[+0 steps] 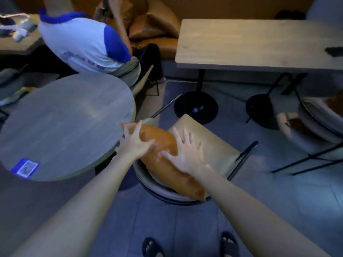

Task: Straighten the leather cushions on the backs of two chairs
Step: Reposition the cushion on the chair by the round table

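Head view: the leather cushion (162, 140) on the chair (148, 185) is pressed by the flat, splayed right hand (185, 152) and the seemingly flat left hand (136, 140).

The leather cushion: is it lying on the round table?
No, the leather cushion rests in the chair, against its curved back, beside the round table.

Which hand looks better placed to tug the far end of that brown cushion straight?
Left, probably: the left hand lies over the far end of the cushion, beside the round table, while the right hand rests flat on its middle.
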### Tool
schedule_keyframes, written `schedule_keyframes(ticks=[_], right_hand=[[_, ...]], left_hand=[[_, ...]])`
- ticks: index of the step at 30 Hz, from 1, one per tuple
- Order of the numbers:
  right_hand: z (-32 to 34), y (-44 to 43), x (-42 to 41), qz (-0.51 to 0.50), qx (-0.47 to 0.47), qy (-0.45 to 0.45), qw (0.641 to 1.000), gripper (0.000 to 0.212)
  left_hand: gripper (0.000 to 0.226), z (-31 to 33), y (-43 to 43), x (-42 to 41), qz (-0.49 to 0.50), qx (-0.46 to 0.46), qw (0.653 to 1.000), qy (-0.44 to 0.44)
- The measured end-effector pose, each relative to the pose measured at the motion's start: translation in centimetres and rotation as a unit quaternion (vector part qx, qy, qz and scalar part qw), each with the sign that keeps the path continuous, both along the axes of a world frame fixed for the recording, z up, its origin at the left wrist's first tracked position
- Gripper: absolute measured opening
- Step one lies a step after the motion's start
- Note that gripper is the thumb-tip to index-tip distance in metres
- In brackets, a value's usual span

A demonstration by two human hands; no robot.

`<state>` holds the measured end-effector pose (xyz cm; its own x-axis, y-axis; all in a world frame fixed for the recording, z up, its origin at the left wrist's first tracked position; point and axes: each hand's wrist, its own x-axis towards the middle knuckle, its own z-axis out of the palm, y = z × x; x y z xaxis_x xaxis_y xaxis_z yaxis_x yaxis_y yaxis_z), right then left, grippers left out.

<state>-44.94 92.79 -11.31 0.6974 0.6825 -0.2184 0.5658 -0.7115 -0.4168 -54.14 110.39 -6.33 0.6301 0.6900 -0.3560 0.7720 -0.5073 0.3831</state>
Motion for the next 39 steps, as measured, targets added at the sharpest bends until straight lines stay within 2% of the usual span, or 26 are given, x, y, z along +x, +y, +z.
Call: schedule_keyframes(ticks=[5, 9, 24, 27, 33, 36, 39], right_hand=[[-3.4, -0.7, -3.0, -0.090, -0.043, 0.010, 0.995, 0.100], [-3.8, -0.5, -3.8, -0.118, -0.053, -0.010, 0.992, 0.093], [-5.7, 0.8, -7.7, -0.192, -0.117, -0.113, 0.968, 0.090], [-5.7, 1.1, -7.9, -0.201, -0.135, -0.121, 0.963, 0.087], [-5.8, 1.8, -8.8, -0.252, -0.162, -0.178, 0.937, 0.082], [-5.7, 1.4, -9.7, -0.319, -0.158, -0.216, 0.909, 0.069], [-5.3, 0.8, -10.7, -0.405, -0.141, -0.211, 0.878, 0.054]], left_hand=[[0.105, -4.0, 1.3, 0.3, -0.038, -0.114, 0.992, 0.030], [0.113, -5.6, 1.3, -0.2, -0.065, -0.106, 0.990, 0.064], [0.102, -8.3, 2.9, -2.8, -0.157, -0.040, 0.986, 0.031], [0.096, -9.7, 2.9, -3.1, -0.150, -0.035, 0.988, -0.023], [0.063, -12.9, 3.0, -4.4, -0.127, -0.050, 0.964, -0.227], [0.062, -13.4, 2.8, -4.8, -0.086, -0.074, 0.944, -0.310], [0.072, -12.7, 3.1, -4.9, -0.016, -0.089, 0.935, -0.342]])
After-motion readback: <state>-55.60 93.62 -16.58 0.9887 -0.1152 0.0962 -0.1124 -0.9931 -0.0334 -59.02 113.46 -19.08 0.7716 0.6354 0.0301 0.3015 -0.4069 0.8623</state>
